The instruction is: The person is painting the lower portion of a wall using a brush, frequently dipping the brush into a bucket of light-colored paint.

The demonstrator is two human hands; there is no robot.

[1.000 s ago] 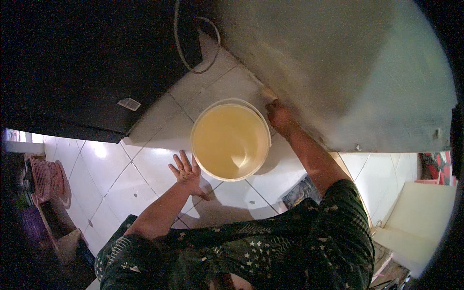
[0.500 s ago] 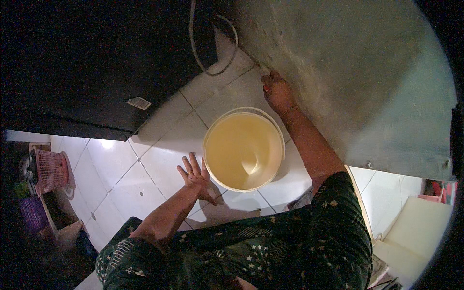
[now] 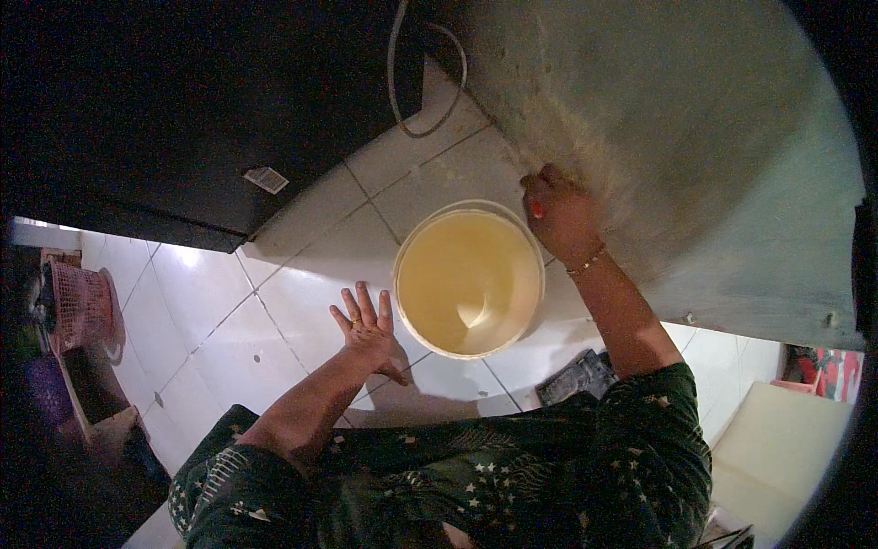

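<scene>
A round pale bucket (image 3: 541, 274) stands on the tiled floor in front of me, with cloudy yellowish liquid (image 3: 462, 274) inside. My left hand (image 3: 368, 340) is open to the left of the bucket, fingers spread and palm down over the tiles; I cannot tell whether it touches them. Beyond the bucket's right rim, my right hand (image 3: 565, 220) is against the lower part of a pale, stained wall-like panel (image 3: 695, 165). Its fingers are curled closed. A small red spot shows at them, but whatever they hold is hidden.
A large dark cabinet-like block (image 3: 183, 119) fills the far left, and a pale hose (image 3: 393, 82) loops down beside it. A pink basket (image 3: 82, 306) sits at the left edge. Close to my right side lies a dark grey object (image 3: 576, 377) on the floor.
My right hand has come back along the panel, toward me and to the right. My left hand stays spread in about the same place. The view has shifted slightly.
</scene>
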